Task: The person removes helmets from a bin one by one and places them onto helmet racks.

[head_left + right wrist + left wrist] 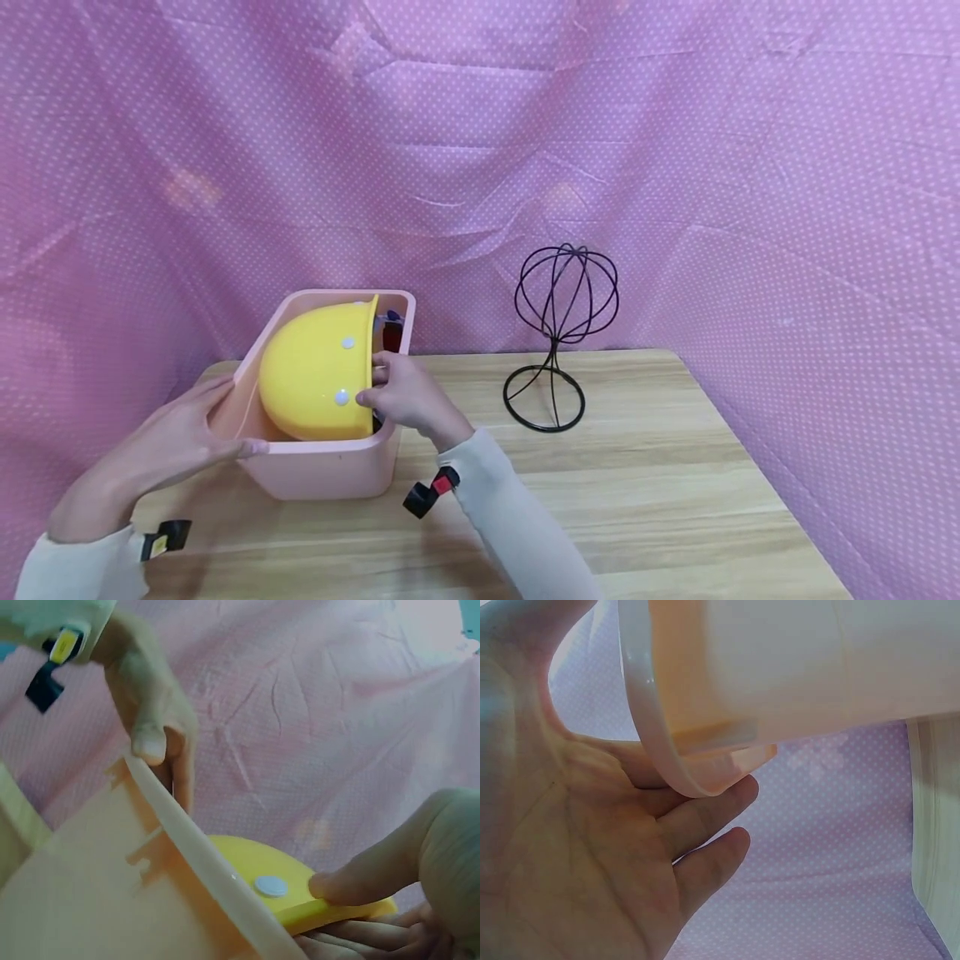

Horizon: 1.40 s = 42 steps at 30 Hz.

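**Yellow helmet gripped inside the pink bin**

While the yellow helmet (315, 371) sits on its side inside the pink bin (322, 471), the right hand (405, 396) grips its brim: the thumb lies on the yellow shell next to a white rivet, and the other fingers are curled under the edge, as the right wrist view shows. The left hand (176, 437) rests against the left wall of the bin, with the thumb over the rim and the fingers straight along the outside; it is not clenched. The bin stands on the left part of the wooden table (637, 500). A black wire hat stand (558, 346) stands upright on the table, well apart to the right of the bin. Pink dotted cloth (675, 150) hangs behind and at both sides.
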Each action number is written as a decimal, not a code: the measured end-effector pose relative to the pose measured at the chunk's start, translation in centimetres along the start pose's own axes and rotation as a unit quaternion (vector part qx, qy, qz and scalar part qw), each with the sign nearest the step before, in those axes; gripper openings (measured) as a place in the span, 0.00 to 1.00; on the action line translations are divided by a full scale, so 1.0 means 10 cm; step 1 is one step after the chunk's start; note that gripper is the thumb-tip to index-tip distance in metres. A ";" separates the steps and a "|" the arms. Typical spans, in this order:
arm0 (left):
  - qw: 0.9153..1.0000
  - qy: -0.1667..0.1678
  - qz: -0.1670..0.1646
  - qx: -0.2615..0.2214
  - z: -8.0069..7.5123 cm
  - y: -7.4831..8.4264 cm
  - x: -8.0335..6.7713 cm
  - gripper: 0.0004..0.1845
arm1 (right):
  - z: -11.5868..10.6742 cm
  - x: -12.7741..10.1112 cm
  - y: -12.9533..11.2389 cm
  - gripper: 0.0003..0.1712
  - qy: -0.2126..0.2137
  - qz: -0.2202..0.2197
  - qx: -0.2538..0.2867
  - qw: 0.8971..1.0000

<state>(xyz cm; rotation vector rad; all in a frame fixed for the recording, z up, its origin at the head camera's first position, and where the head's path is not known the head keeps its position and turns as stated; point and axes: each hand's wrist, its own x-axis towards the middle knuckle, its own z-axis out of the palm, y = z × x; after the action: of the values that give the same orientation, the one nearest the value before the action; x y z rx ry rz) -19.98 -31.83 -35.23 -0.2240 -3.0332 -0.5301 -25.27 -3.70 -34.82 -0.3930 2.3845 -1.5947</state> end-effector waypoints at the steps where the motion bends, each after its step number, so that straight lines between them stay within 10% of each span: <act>1: 1.000 0.000 0.000 -0.001 0.00 0.00 0.00 0.64 | 0.01 0.00 0.01 0.25 0.005 0.008 0.026 1.000; 8: 1.000 0.013 0.008 -0.002 0.03 -0.03 -0.03 0.63 | -0.02 0.05 0.12 0.22 0.037 0.002 0.149 0.988; 18: 1.000 0.005 0.013 -0.005 0.00 -0.03 -0.03 0.63 | -0.18 0.09 0.25 0.23 0.017 -0.045 0.319 0.946; 30: 1.000 0.015 0.009 -0.016 0.01 -0.03 -0.02 0.64 | -0.56 -0.05 0.16 0.22 0.009 -0.138 0.499 0.855; 42: 0.999 0.034 0.009 -0.037 0.09 -0.13 -0.08 0.59 | -1.13 -0.32 0.02 0.15 0.034 -0.191 0.555 0.809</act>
<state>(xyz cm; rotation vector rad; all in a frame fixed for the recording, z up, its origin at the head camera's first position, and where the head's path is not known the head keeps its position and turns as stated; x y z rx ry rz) -19.39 -32.84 -36.52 -0.2316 -2.9460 -0.6368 -26.20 7.21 -30.62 -0.5453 1.0291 -2.8272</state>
